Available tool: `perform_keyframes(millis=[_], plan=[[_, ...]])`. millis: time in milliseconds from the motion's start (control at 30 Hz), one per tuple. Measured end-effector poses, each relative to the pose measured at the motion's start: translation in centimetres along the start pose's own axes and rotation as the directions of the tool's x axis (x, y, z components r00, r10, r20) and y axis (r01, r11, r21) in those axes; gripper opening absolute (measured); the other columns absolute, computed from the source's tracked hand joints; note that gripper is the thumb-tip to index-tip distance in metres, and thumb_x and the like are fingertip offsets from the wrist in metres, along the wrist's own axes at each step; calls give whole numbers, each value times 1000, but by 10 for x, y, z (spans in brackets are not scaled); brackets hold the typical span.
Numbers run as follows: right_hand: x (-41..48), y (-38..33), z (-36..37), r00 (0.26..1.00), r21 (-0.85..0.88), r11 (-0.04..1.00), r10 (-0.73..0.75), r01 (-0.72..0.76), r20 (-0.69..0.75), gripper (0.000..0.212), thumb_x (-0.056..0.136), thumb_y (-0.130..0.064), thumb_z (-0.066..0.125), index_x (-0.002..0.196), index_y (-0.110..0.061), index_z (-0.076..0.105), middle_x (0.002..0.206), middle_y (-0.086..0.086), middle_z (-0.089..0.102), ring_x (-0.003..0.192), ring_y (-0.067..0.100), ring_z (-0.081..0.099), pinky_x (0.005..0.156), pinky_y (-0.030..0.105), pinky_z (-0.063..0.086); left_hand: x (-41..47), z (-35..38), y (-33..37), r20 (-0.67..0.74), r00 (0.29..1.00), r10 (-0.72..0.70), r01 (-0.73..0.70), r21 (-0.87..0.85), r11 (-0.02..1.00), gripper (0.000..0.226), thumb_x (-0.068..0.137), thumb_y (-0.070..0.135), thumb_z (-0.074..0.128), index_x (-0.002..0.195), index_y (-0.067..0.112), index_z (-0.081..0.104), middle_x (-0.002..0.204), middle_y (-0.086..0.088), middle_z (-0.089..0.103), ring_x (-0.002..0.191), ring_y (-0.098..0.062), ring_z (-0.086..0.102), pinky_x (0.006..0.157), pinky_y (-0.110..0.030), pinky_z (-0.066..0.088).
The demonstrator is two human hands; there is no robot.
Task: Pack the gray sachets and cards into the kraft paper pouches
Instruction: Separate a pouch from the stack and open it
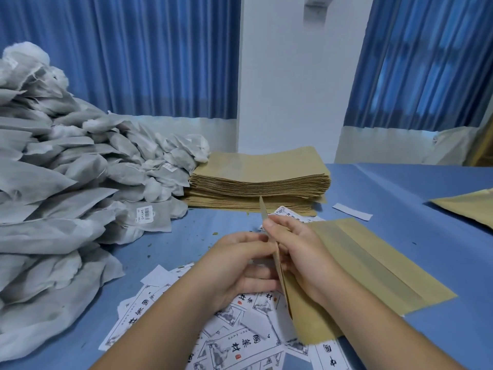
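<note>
A blue surface (426, 236) fills the foreground, its covering creased in a line near the far right. A short white paper strip (352, 211) lies flat on it, right of centre. Small green crumbs (214, 233) are scattered over the middle. Behind, a white pillar (293, 76) stands between a left curtain (120, 54) and a right curtain (426, 62), both blue and pleated. A blurred pale fixture (317, 6) sits high on the pillar. Below each curtain runs a pale wall band (386, 145).
</note>
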State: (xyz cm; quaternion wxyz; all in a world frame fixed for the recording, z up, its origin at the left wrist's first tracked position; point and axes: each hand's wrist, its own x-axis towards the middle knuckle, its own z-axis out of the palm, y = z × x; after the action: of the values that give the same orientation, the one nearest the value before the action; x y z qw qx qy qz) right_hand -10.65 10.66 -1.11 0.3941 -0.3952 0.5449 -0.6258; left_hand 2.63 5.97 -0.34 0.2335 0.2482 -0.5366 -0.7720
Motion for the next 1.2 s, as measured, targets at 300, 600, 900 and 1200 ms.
perform_keyframes(millis=[300, 600, 900, 1200], plan=[[0, -1, -2, 1000, 33, 999, -26, 26, -11, 33, 82, -33, 71, 111, -19, 63, 79, 13, 52, 50, 9, 44, 43, 21, 36, -2, 4, 0, -17, 999, 43, -43, -17, 999, 32, 89, 13, 66, 118, 0, 59, 97, -21, 72, 86, -33, 71, 69, -39, 59], [-1, -2, -3, 1000, -35, 999, -18, 17, -3, 17, 83, -25, 71, 85, -12, 60, 72, 11, 58, 53, 14, 45, 44, 23, 35, -2, 3, 0, 30, 997, 75, -75, -5, 997, 32, 71, 10, 58, 96, -4, 72, 95, -24, 70, 84, -34, 70, 69, -39, 58], [-8, -16, -3, 983, -224, 959, -184, 174, -24, 24, 87, -19, 66, 67, -9, 57, 51, -1, 53, 43, 10, 44, 41, 19, 36, -3, 7, -2, 20, 995, 95, -95, -10, 995, 52, 78, 34, 75, 115, 1, 59, 99, -19, 72, 90, -32, 71, 72, -40, 58], [-13, -27, -8, 953, -252, 928, -298, 274, -59, 35, 85, -16, 65, 53, -17, 51, 49, -1, 44, 46, 10, 38, 44, 17, 34, -7, 10, -1, 108, 988, 111, -100, -100, 990, 39, 79, 12, 73, 116, 6, 62, 100, -18, 71, 88, -28, 71, 69, -39, 58]])
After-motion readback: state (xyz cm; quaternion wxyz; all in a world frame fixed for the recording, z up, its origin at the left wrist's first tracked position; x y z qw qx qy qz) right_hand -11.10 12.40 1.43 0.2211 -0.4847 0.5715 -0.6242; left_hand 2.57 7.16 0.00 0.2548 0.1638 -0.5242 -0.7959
